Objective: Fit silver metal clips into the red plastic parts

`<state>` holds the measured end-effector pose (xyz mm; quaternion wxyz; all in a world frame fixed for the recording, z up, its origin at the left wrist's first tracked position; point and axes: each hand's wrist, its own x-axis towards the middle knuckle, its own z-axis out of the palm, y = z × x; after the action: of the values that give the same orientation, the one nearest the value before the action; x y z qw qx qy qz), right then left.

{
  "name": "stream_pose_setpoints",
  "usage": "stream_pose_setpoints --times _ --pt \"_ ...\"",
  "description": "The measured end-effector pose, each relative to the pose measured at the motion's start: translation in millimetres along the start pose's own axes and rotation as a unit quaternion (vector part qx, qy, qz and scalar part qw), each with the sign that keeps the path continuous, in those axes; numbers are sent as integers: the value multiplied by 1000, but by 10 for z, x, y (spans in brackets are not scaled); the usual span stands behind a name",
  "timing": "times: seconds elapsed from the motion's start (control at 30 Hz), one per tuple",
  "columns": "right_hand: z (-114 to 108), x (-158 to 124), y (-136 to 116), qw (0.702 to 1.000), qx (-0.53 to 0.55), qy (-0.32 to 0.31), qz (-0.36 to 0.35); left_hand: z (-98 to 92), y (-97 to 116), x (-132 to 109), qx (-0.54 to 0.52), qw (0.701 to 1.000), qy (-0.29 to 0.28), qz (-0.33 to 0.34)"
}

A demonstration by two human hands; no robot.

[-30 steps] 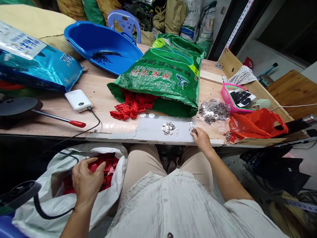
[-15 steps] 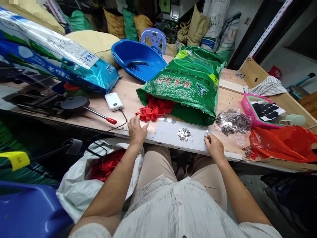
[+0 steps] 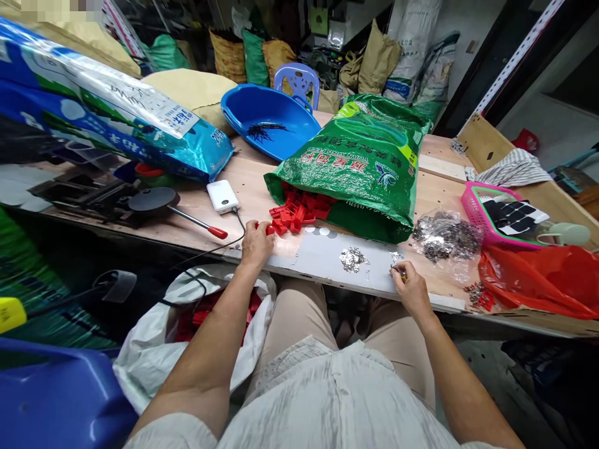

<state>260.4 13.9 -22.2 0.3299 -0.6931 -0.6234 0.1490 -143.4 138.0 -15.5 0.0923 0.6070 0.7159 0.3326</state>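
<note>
My left hand (image 3: pixel 257 244) is at the bench's front edge, its fingertips closed on a red plastic piece beside a pile of red pieces (image 3: pixel 294 215). That pile spills from the mouth of a green printed bag (image 3: pixel 358 159). My right hand (image 3: pixel 412 288) pinches a small metallic item, too small to make out fully, over the right end of a grey sheet (image 3: pixel 322 252). On the sheet lie a heap of small shiny metal parts (image 3: pixel 353 259) and a smaller cluster (image 3: pixel 397 255) just beyond my right fingertips.
Left on the bench are a white power bank (image 3: pixel 223 196) with a cable and a red-handled lever tool (image 3: pixel 196 222). Behind sits a blue basin (image 3: pixel 281 134). To the right are a clear bag of metal parts (image 3: pixel 444 237), a pink basket (image 3: pixel 472 209) and a red bag (image 3: pixel 543 280).
My left hand has closed its fingers at a red piece; they were apart before. My right hand has drawn back slightly from the small cluster. The view has shifted a little.
</note>
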Motion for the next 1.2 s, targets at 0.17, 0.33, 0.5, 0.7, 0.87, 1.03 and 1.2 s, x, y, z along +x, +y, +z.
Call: stream_pose_setpoints --times 0.17,0.33,0.5,0.7,0.87,1.03,1.2 --pt "-3 -17 -89 999 40 1 -5 -91 235 -340 -284 955 -4 -85" --pt "48 -32 -152 994 102 -29 3 -101 619 -780 -629 712 -180 -255" --pt "96 -57 -181 990 135 -30 1 -128 864 -1066 -656 607 -274 -354" --pt "29 -130 -343 989 142 -30 -1 -42 962 -1306 -522 787 -292 -152" --pt "-11 -235 -593 982 164 -91 -39 24 1006 -1470 -207 962 -122 131" --pt "-44 -321 -842 969 177 -145 -88 -22 1099 -1520 -117 961 -95 234" --pt "-55 -359 -991 958 190 -157 -144 -69 1183 -1563 -101 954 -110 260"
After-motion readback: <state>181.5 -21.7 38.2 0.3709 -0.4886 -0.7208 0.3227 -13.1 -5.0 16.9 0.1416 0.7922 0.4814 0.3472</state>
